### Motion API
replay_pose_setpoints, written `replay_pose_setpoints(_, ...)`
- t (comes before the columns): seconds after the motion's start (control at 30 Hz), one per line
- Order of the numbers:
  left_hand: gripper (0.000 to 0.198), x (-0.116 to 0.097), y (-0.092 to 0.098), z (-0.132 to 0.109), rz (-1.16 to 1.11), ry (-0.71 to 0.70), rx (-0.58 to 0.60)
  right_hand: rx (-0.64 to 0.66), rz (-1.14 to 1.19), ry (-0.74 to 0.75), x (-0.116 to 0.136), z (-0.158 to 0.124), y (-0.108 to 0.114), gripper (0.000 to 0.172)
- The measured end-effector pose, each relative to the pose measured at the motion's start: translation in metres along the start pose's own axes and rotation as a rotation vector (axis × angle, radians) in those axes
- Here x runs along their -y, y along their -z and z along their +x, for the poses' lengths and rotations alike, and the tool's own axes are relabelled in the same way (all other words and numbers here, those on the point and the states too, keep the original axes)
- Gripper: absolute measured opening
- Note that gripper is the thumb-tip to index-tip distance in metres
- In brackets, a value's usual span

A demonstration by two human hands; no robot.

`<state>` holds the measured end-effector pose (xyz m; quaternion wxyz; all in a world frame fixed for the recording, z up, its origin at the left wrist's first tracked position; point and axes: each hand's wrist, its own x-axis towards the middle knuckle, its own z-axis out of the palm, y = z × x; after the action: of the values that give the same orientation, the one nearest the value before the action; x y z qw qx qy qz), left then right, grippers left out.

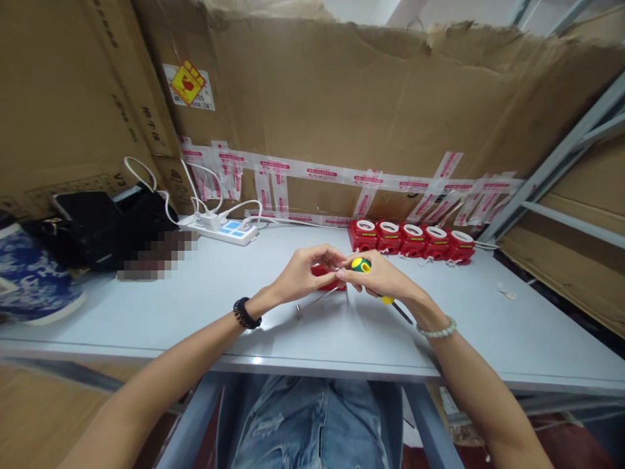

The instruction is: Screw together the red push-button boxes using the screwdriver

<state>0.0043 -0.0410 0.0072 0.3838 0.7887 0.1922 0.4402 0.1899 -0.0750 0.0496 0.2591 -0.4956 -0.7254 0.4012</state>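
My left hand [310,273] is closed, its thumb and fingertips brought together against the fingertips of my right hand. What they pinch is too small to make out. Red plastic of a small housing [334,285] shows through the gap of the left hand and under its thumb; the rest is covered. My right hand [378,275] keeps a screwdriver [361,265] with a green and yellow handle tucked in its palm, the dark shaft pointing down to the right. A thin metal rod [317,300] slants below the fingers toward the left.
Several red housings [413,241] with white rings stand in a row at the back right. A white power strip [224,228] with cables lies at the back left, beside a black bag [112,221]. A small whitish piece [506,292] lies at right. Cardboard [317,117] walls the table's rear.
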Motion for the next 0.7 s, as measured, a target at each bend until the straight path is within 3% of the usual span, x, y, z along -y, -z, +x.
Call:
replay_pose_setpoints(0.27, 0.022, -0.0051, 0.0042, 0.0002, 0.029, 0.032, 0.048, 0.026, 0.032, 0.051, 0.0007, -0.0024, 0.0079, 0.021)
replay_pose_setpoints(0.7, 0.027, -0.0061, 0.0045, 0.002, 0.013, 0.113, 0.028, -0.098, -0.068, 0.08, -0.0072, -0.0004, 0.0078, 0.014)
